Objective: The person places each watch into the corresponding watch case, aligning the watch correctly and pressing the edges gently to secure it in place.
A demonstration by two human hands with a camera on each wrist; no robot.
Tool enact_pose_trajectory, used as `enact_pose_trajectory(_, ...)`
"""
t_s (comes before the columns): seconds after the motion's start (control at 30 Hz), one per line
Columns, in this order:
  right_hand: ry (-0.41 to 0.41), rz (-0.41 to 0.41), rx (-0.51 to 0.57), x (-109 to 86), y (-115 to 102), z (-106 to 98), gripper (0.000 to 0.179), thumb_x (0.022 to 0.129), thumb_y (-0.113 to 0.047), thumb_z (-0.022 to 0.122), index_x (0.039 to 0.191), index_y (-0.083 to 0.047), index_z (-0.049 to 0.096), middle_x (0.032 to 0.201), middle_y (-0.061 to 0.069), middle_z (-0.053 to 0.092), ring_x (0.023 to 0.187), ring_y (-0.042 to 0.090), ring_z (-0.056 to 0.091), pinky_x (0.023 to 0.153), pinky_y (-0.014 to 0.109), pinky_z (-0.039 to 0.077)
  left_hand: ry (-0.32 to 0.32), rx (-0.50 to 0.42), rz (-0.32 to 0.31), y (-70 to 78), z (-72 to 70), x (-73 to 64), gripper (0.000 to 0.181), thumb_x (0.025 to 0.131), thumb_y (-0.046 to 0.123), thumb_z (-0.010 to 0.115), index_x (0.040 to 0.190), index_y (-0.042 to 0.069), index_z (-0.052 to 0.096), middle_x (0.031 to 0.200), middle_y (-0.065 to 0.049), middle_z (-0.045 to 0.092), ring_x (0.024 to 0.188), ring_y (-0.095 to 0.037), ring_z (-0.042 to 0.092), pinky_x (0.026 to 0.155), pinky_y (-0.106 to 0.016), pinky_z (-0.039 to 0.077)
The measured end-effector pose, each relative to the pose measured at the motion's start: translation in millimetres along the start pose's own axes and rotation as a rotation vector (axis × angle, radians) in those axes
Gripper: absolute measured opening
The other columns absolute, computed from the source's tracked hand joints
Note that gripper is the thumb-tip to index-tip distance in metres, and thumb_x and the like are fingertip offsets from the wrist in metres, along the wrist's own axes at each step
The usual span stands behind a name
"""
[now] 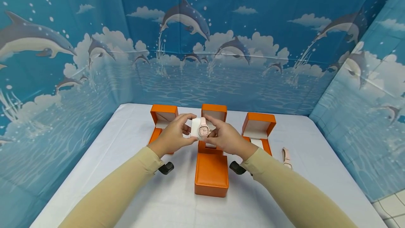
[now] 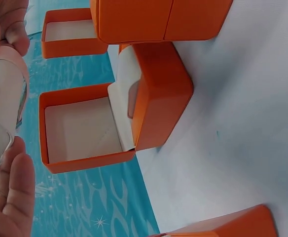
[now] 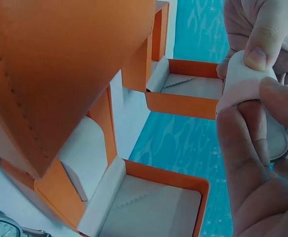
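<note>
Both hands meet over the middle of the table, around a white watch cushion with a pink-strapped wristwatch on it. My left hand grips the cushion's left end; its thumb presses on the white surface in the right wrist view. My right hand pinches the pink strap between thumb and fingers, at the cushion's right side. The strap curves round the cushion. The square pink dial shows in the head view. Behind the hands is an open orange box, partly hidden by them.
A closed orange box stands in front of the hands. Open orange boxes stand at left and right, the right one holding a white cushion. Another pink watch lies on the white table at right.
</note>
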State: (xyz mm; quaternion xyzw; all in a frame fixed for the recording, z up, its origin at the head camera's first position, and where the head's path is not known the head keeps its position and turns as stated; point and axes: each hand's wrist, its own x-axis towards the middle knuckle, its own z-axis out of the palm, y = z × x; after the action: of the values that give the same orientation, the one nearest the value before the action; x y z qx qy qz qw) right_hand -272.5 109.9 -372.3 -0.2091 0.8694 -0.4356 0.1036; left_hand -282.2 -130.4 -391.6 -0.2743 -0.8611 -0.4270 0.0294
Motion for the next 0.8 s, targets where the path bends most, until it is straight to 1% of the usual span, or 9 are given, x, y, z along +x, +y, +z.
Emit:
enact_pose_trajectory(0.1,-0.019,0.016,-0.005,1.7,-0.3,-1.2,0.094,0.095,-0.009,0.079,0.170,-0.021,0.023,0.101,0.002,0.075,0.091,0.016,0.070,0.072,0.032,0.059,-0.016,-0.021,-0.013,0.5,-0.4,0.0,0.076,0.090,0.016,0.086,0.155,0.013,0.046,0.152,-0.010,0.049,0.105,-0.018,0.070,0.094,-0.031,0.062)
enact_pose_trajectory(0.2,-0.021,0.032,-0.008,3.2,-0.3,-1.4,0.095,0.095,-0.009,0.079,0.170,-0.022,0.023,0.103,0.002,0.074,0.093,0.015,0.070,0.074,0.032,0.060,-0.041,-0.048,-0.037,0.7,-1.8,0.4,0.079,0.089,0.016,0.086,0.157,0.014,0.044,0.154,-0.010,0.047,0.110,-0.020,0.070,0.096,-0.033,0.062)
enact_pose_trajectory(0.3,-0.018,0.041,-0.005,4.0,0.7,-1.3,0.094,0.094,-0.010,0.080,0.169,-0.022,0.024,0.106,0.004,0.074,0.094,0.015,0.071,0.076,0.032,0.061,-0.078,-0.069,-0.058,0.9,-3.8,1.0,0.083,0.089,0.012,0.086,0.159,0.015,0.042,0.158,-0.009,0.044,0.115,-0.021,0.069,0.099,-0.036,0.061)
enact_pose_trajectory(0.43,-0.019,0.033,-0.015,3.7,2.9,-1.7,0.094,0.093,-0.011,0.081,0.169,-0.022,0.026,0.111,0.005,0.074,0.095,0.015,0.071,0.078,0.032,0.063,-0.123,-0.088,-0.081,0.0,-5.2,1.7,0.085,0.090,0.005,0.083,0.162,0.016,0.038,0.160,-0.009,0.042,0.120,-0.023,0.067,0.102,-0.042,0.059)
enact_pose_trajectory(0.47,-0.021,0.029,-0.020,3.5,3.2,-1.8,0.094,0.093,-0.010,0.081,0.169,-0.022,0.026,0.111,0.005,0.073,0.095,0.015,0.071,0.078,0.032,0.063,-0.129,-0.089,-0.088,-0.2,-5.2,1.6,0.085,0.091,0.005,0.082,0.162,0.017,0.038,0.160,-0.009,0.042,0.121,-0.023,0.067,0.102,-0.041,0.059)
enact_pose_trajectory(0.57,-0.028,0.021,-0.016,3.3,4.4,-1.9,0.094,0.093,-0.010,0.081,0.169,-0.021,0.026,0.109,0.005,0.074,0.094,0.015,0.071,0.080,0.036,0.064,-0.130,-0.096,-0.112,-0.9,-4.8,1.4,0.085,0.091,0.007,0.082,0.162,0.018,0.038,0.161,-0.009,0.042,0.121,-0.023,0.068,0.101,-0.038,0.060)
enact_pose_trajectory(0.67,-0.033,0.020,-0.004,3.4,4.7,-1.4,0.094,0.093,-0.009,0.080,0.169,-0.021,0.026,0.108,0.005,0.074,0.093,0.016,0.071,0.081,0.038,0.064,-0.125,-0.088,-0.133,-1.0,-4.8,1.0,0.085,0.091,0.009,0.083,0.162,0.019,0.038,0.160,-0.008,0.043,0.120,-0.022,0.069,0.097,-0.032,0.061)
enact_pose_trajectory(0.77,-0.035,0.032,0.008,3.6,5.5,-0.7,0.094,0.093,-0.009,0.080,0.169,-0.023,0.026,0.109,0.005,0.074,0.094,0.014,0.071,0.082,0.039,0.064,-0.124,-0.091,-0.141,-1.4,-4.7,0.7,0.085,0.091,0.009,0.084,0.162,0.020,0.039,0.160,-0.007,0.044,0.118,-0.022,0.070,0.097,-0.035,0.062)
enact_pose_trajectory(0.8,-0.037,0.036,0.015,3.5,5.7,-0.6,0.094,0.093,-0.009,0.080,0.169,-0.023,0.026,0.110,0.006,0.074,0.094,0.014,0.071,0.083,0.041,0.064,-0.125,-0.092,-0.141,-1.5,-4.7,0.7,0.085,0.091,0.010,0.084,0.162,0.020,0.039,0.160,-0.007,0.044,0.118,-0.022,0.070,0.097,-0.036,0.062)
